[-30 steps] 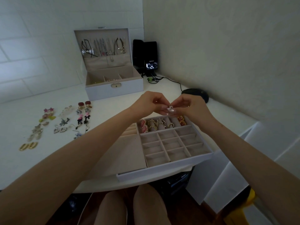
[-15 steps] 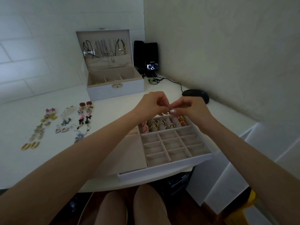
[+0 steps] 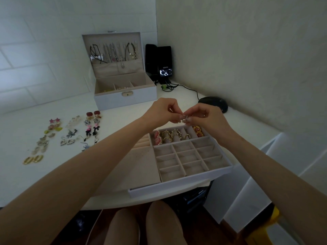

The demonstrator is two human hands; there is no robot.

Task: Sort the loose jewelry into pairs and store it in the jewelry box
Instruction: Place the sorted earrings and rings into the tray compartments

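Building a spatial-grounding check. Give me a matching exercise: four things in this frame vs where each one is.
1 gold hoop earrings
2 necklaces
3 computer mouse
4 small silver piece

A pinched between left hand and right hand
B hanging in the jewelry box lid
C loose on the table, far left
D beside the wall

Pairs: 1-C, 2-B, 3-D, 4-A

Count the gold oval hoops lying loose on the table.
2. One gold hoop lies on the table at the near-left end of the loose jewelry; the other gold hoop lies beside it, just right. The left arm may hide more.
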